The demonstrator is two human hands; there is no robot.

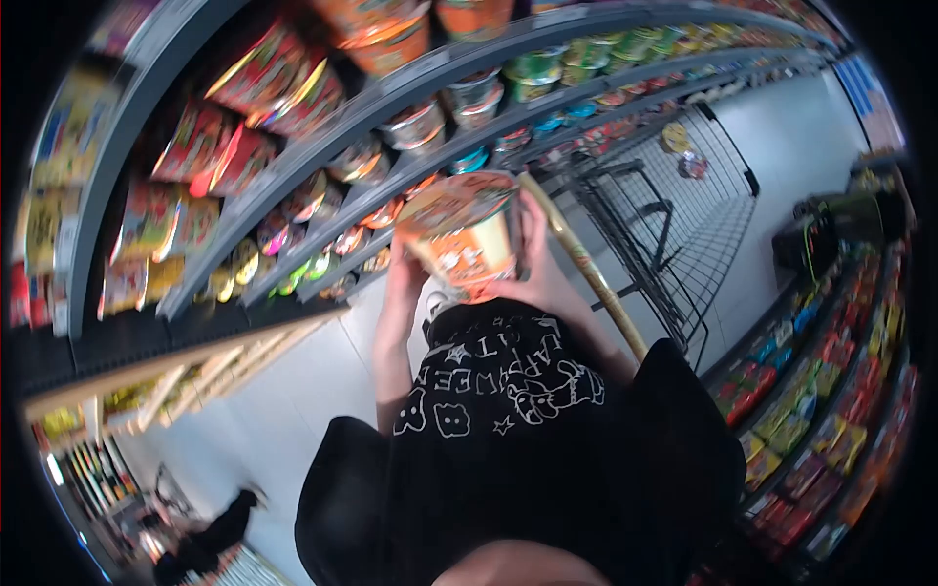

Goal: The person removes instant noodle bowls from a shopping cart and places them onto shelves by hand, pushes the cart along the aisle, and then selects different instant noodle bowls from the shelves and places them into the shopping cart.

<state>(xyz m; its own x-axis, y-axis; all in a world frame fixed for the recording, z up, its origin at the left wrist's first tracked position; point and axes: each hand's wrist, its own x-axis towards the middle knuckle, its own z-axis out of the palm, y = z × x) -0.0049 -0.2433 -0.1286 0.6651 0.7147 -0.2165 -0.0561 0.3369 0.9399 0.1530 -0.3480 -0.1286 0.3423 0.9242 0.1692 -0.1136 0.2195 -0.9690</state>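
Note:
An orange and cream instant noodle cup (467, 249) is held up in front of my chest, tilted so that its lid faces partly toward me. My left hand (405, 266) grips its left side, with the fingers mostly hidden behind the cup. On the opposite side, my right hand (531, 256) wraps around the wall, its thumb near the base. Small print on the cup is too blurred to read. Just right of my right hand runs the shopping cart's handle (586, 264).
Shelves (410, 83) of noodle cups and packets curve along the left and top. A wire shopping cart (699, 239) stands at right, holding a yellow item (674, 137) and a reddish one (693, 166). Packet racks (811, 400) line the right. A person (210, 537) is at lower left.

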